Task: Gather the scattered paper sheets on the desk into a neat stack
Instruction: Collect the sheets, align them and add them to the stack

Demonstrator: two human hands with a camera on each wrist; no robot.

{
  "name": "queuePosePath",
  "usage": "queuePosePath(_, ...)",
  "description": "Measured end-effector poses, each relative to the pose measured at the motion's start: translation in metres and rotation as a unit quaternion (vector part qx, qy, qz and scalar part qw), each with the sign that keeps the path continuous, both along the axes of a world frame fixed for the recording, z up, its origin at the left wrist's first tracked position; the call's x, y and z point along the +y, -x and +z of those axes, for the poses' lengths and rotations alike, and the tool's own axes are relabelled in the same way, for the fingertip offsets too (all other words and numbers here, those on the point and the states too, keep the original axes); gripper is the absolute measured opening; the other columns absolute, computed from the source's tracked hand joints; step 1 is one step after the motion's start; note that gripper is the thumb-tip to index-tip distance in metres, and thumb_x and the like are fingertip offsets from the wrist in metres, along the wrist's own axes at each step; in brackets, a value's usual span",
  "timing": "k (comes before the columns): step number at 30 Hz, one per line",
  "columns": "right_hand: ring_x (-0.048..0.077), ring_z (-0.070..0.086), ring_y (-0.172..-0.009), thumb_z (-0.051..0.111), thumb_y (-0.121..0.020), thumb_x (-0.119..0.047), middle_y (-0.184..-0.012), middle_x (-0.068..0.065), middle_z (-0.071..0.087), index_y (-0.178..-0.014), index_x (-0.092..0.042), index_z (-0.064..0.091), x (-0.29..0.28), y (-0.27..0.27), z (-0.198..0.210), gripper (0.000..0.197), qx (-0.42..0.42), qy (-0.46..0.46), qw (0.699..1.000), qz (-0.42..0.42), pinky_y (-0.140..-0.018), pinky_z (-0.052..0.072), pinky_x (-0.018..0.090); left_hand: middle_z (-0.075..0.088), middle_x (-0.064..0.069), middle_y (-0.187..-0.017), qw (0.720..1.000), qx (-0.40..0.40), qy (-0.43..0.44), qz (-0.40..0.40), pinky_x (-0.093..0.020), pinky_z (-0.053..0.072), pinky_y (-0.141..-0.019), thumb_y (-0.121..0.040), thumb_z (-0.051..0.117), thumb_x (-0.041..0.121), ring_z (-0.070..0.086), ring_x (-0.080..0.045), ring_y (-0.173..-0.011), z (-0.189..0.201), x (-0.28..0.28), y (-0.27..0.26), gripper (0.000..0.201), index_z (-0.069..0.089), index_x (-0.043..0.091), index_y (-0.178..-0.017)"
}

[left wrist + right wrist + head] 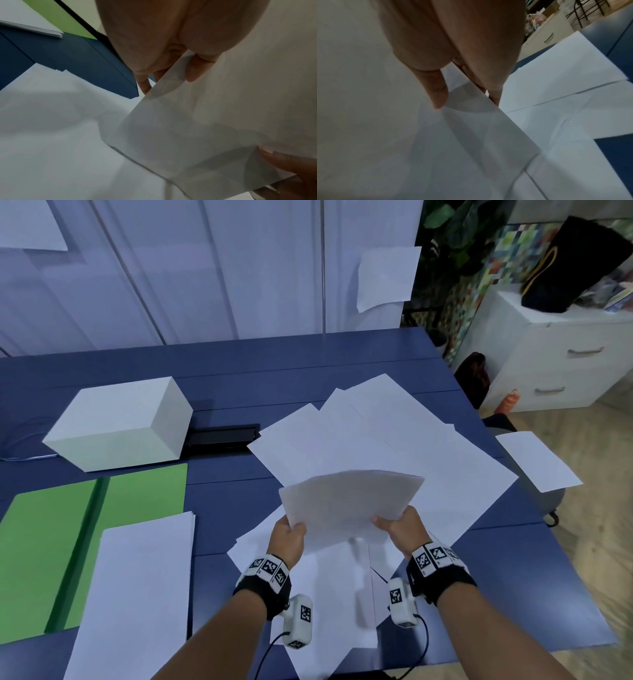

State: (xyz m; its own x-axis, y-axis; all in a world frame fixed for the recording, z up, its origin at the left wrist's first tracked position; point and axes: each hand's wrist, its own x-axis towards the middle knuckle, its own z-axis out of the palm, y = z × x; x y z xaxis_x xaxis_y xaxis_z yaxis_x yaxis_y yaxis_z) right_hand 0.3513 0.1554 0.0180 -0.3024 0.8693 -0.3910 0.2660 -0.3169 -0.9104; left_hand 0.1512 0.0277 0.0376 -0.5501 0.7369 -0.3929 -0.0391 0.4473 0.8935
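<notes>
Hands meet at lower centre of the head view, left hand (287,537) and right hand (404,527) each closing a thumb-over-fingers grip on the held sheets (349,503), lifted above scattered sheets (387,440) on the blue counter (222,378).

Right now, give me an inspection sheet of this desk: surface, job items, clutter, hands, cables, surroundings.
Surface: blue desk.
Job's things: scattered paper sheets overlapping at centre-right; held bundle raised above them; neat paper stack at left.
Clutter: green folder, white box, black tray.
Hands: left hand and right hand grip the bundle's near corners.
Cables: black wrist-camera cable; thin cable beside the box.
Surroundings: white drawer cabinet, sheet off the desk's right edge.
</notes>
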Motion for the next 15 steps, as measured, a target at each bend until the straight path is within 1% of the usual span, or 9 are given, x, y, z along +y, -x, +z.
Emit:
queuePosePath(3, 0.027, 0.067, -0.097, 0.072, -0.082, 0.0, -0.101, 0.007, 0.071, -0.102, -0.011, 0.068, 0.003, 0.007, 0.009, 0.023, -0.033, -0.035, 0.999, 0.016, -0.084, 0.053, 0.036, 0.06, 0.005, -0.074, 1.0, 0.023, -0.003, -0.012, -0.013, 0.042, -0.06, -0.092, 0.046, 0.001, 0.054, -0.012, -0.069, 0.007, -0.003, 0.009, 0.023, 0.062, 0.015, -0.085)
queuePosePath(5, 0.024, 0.066, -0.092, 0.068, -0.086, 0.0, -0.098, 0.003, 0.07, -0.102, -0.015, 0.066, 0.004, 0.017, 0.019, 0.022, -0.045, -0.069, 0.996, 0.037, -0.082, 0.053, 0.034, 0.063, 0.0, -0.079, 0.999, 0.039, -0.013, -0.017, -0.02, 0.046, -0.066, -0.088, 0.046, -0.001, 0.055, -0.016, -0.071, 0.007, -0.004, 0.022, 0.023, 0.065, 0.011, -0.086)
queuePosePath(7, 0.019, 0.065, -0.086, 0.064, -0.09, -0.002, -0.092, -0.001, 0.069, -0.1, -0.017, 0.066, 0.006, 0.031, 0.028, 0.018, -0.061, -0.113, 0.99, 0.055, -0.073, 0.05, 0.027, 0.062, -0.002, -0.083, 0.998, 0.054, -0.021, -0.013, -0.028, 0.045, -0.07, -0.084, 0.045, 0.0, 0.053, -0.018, -0.073, 0.01, -0.006, 0.038, 0.019, 0.063, 0.007, -0.087)
queuePosePath(9, 0.026, 0.065, -0.076, 0.063, -0.091, -0.006, -0.083, 0.007, 0.07, -0.091, -0.013, 0.066, 0.006, 0.048, 0.036, 0.008, -0.082, -0.148, 0.983, 0.065, -0.065, 0.048, 0.026, 0.06, -0.002, -0.084, 0.997, 0.07, -0.024, 0.006, -0.03, 0.044, -0.068, -0.082, 0.044, 0.002, 0.051, -0.017, -0.074, 0.013, -0.007, 0.056, 0.017, 0.06, 0.004, -0.089)
queuePosePath(10, 0.028, 0.061, -0.067, 0.063, -0.091, -0.007, -0.074, 0.01, 0.066, -0.082, -0.013, 0.064, 0.005, 0.058, 0.038, 0.011, -0.087, -0.153, 0.982, 0.07, -0.061, 0.046, 0.026, 0.062, -0.003, -0.085, 0.996, 0.079, -0.022, 0.019, -0.029, 0.045, -0.068, -0.083, 0.044, 0.001, 0.052, -0.017, -0.073, 0.015, -0.008, 0.065, 0.019, 0.061, 0.004, -0.092)
queuePosePath(11, 0.025, 0.052, -0.057, 0.063, -0.09, -0.007, -0.062, 0.007, 0.058, -0.071, -0.016, 0.058, 0.005, 0.069, 0.037, 0.022, -0.101, -0.149, 0.981, 0.078, -0.055, 0.041, 0.025, 0.065, -0.004, -0.087, 0.995, 0.089, -0.017, 0.032, -0.029, 0.047, -0.068, -0.085, 0.045, 0.001, 0.054, -0.017, -0.074, 0.016, -0.01, 0.075, 0.021, 0.062, 0.004, -0.095)
queuePosePath(12, 0.019, 0.042, -0.051, 0.063, -0.09, -0.006, -0.056, 0.003, 0.047, -0.062, -0.016, 0.048, 0.003, 0.081, 0.038, 0.033, -0.117, -0.147, 0.979, 0.083, -0.052, 0.035, 0.024, 0.066, -0.007, -0.09, 0.994, 0.102, -0.01, 0.041, -0.028, 0.047, -0.068, -0.085, 0.045, 0.001, 0.056, -0.018, -0.075, 0.017, -0.013, 0.084, 0.02, 0.062, 0.004, -0.096)
queuePosePath(13, 0.016, 0.036, -0.05, 0.063, -0.089, -0.005, -0.054, 0.001, 0.041, -0.059, -0.012, 0.043, 0.004, 0.091, 0.035, 0.037, -0.13, -0.145, 0.977, 0.09, -0.051, 0.033, 0.025, 0.067, -0.008, -0.092, 0.992, 0.115, -0.004, 0.044, -0.028, 0.047, -0.068, -0.086, 0.045, 0.001, 0.057, -0.019, -0.077, 0.018, -0.016, 0.092, 0.019, 0.061, 0.004, -0.095)
queuePosePath(15, 0.019, 0.04, -0.053, 0.064, -0.085, -0.007, -0.058, 0.006, 0.046, -0.064, 0.004, 0.049, 0.0, 0.118, 0.024, 0.028, -0.153, -0.136, 0.971, 0.126, -0.057, 0.037, 0.026, 0.063, -0.005, -0.092, 0.988, 0.145, 0.025, 0.048, -0.027, 0.042, -0.069, -0.087, 0.045, 0.001, 0.055, -0.02, -0.081, 0.015, -0.031, 0.112, 0.016, 0.058, 0.009, -0.092)
